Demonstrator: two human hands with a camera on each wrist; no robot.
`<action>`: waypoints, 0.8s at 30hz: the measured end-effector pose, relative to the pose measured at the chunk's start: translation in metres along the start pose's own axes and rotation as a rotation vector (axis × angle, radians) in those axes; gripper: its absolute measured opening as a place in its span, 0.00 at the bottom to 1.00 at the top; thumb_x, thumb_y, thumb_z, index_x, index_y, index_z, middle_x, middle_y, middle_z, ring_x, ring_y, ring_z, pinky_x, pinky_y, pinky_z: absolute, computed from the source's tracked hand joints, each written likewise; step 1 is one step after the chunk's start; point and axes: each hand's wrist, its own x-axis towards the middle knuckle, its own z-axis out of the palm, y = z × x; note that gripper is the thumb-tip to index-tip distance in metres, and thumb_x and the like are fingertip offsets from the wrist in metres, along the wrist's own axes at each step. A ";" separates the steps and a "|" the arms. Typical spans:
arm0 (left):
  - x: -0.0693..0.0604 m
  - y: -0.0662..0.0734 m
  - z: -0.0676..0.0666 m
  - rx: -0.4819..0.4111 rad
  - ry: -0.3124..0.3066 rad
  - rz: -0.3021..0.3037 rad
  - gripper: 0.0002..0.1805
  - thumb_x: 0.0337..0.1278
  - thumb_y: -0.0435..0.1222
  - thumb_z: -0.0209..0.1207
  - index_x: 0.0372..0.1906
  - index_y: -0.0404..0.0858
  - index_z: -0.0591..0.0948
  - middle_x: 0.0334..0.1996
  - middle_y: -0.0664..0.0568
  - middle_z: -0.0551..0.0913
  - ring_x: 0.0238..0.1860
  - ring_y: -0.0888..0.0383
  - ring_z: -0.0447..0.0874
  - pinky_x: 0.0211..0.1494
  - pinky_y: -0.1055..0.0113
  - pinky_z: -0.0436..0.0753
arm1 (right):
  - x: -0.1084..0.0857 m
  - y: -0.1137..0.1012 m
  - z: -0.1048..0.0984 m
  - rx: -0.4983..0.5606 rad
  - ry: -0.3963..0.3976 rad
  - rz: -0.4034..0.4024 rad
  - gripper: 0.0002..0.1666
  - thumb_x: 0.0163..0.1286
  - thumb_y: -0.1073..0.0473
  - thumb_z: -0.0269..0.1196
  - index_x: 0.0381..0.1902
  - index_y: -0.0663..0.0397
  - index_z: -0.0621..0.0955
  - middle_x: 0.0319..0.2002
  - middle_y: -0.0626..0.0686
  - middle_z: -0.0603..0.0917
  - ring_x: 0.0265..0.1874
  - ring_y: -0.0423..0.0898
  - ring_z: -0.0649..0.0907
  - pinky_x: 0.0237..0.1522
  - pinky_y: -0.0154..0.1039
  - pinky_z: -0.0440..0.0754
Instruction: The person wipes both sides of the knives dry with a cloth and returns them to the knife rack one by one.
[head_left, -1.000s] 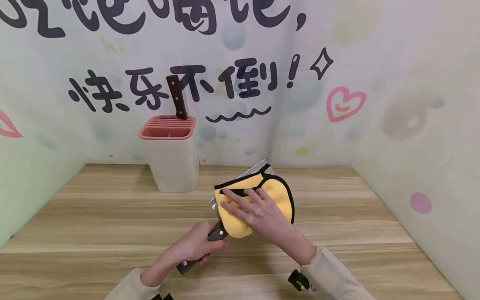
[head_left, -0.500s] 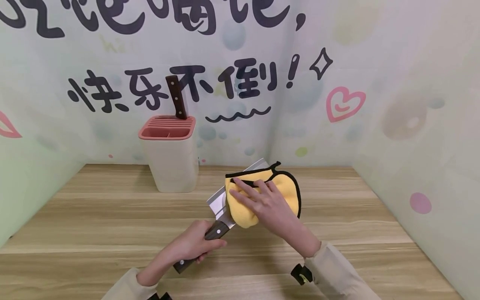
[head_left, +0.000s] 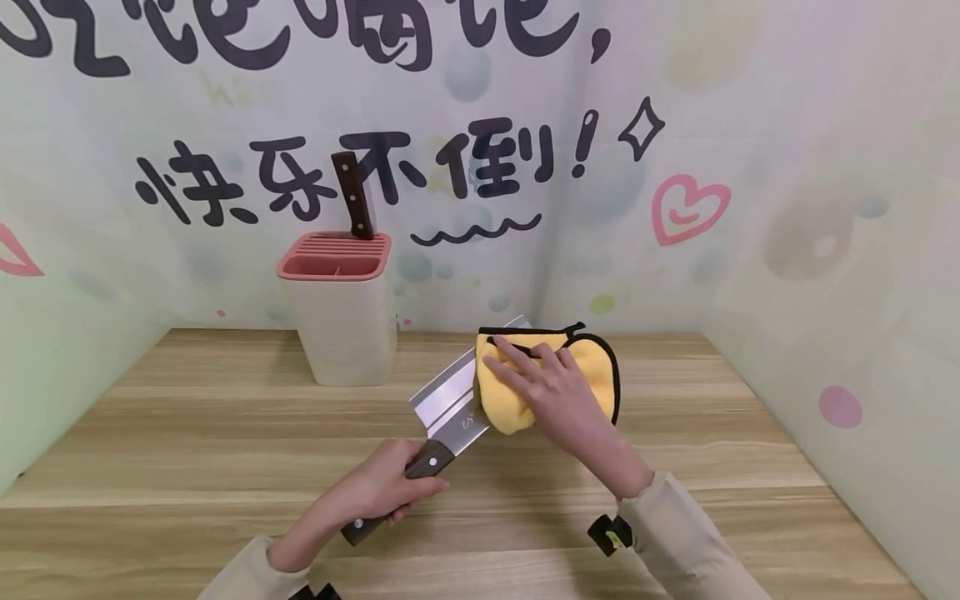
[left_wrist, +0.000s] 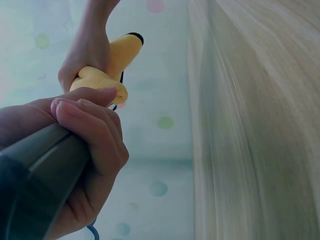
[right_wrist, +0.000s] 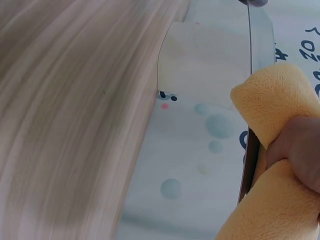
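A cleaver with a broad shiny blade (head_left: pixel 450 398) slants up to the right above the wooden table in the head view. Its dark riveted handle (head_left: pixel 430 459) is gripped by my left hand (head_left: pixel 381 486); in the left wrist view the left fingers (left_wrist: pixel 97 132) curl round it. My right hand (head_left: pixel 558 398) holds a yellow cloth with black edging (head_left: pixel 506 404) round the outer half of the blade, hiding most of it except the tip. From the right wrist, the cloth (right_wrist: pixel 277 97) folds over both sides of the blade (right_wrist: pixel 261 45), pinched by the right hand (right_wrist: pixel 302 150).
A white knife block (head_left: pixel 347 333) with a red slotted top (head_left: pixel 337 242) stands at the back left of the wooden table (head_left: pixel 187 467). One dark-handled knife (head_left: pixel 353 196) stands in it. A printed curtain wall (head_left: pixel 480 275) rises behind and at both sides.
My right hand and the cloth have moved up and to the right along the blade, uncovering its part near the handle. The left hand has shifted slightly left with the cleaver.
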 end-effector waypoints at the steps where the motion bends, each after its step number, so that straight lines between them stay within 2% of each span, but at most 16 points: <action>1: 0.000 0.000 0.000 0.001 -0.001 0.001 0.12 0.52 0.35 0.58 0.23 0.35 0.68 0.04 0.57 0.65 0.05 0.66 0.63 0.06 0.72 0.66 | 0.000 0.001 0.000 0.008 0.000 0.009 0.42 0.45 0.73 0.66 0.59 0.42 0.71 0.61 0.48 0.68 0.39 0.51 0.73 0.31 0.39 0.69; 12: -0.002 -0.001 -0.001 0.000 -0.003 0.005 0.12 0.52 0.35 0.59 0.23 0.35 0.68 0.04 0.57 0.65 0.05 0.65 0.63 0.06 0.70 0.67 | -0.003 0.012 0.004 0.024 0.005 0.097 0.40 0.45 0.78 0.62 0.57 0.45 0.73 0.59 0.51 0.70 0.35 0.52 0.74 0.28 0.41 0.68; 19: -0.002 -0.002 -0.002 -0.016 -0.007 0.002 0.12 0.52 0.36 0.59 0.24 0.35 0.69 0.04 0.57 0.65 0.05 0.65 0.63 0.06 0.71 0.67 | -0.007 0.015 0.006 -0.004 0.006 0.135 0.40 0.44 0.77 0.63 0.57 0.47 0.73 0.60 0.52 0.70 0.34 0.53 0.73 0.26 0.41 0.67; 24: -0.002 -0.002 -0.002 -0.042 -0.011 -0.005 0.12 0.52 0.36 0.59 0.25 0.35 0.69 0.05 0.56 0.65 0.05 0.65 0.63 0.06 0.70 0.67 | -0.009 0.015 0.006 0.009 0.019 0.163 0.42 0.40 0.77 0.65 0.56 0.49 0.72 0.60 0.53 0.69 0.33 0.54 0.73 0.25 0.41 0.67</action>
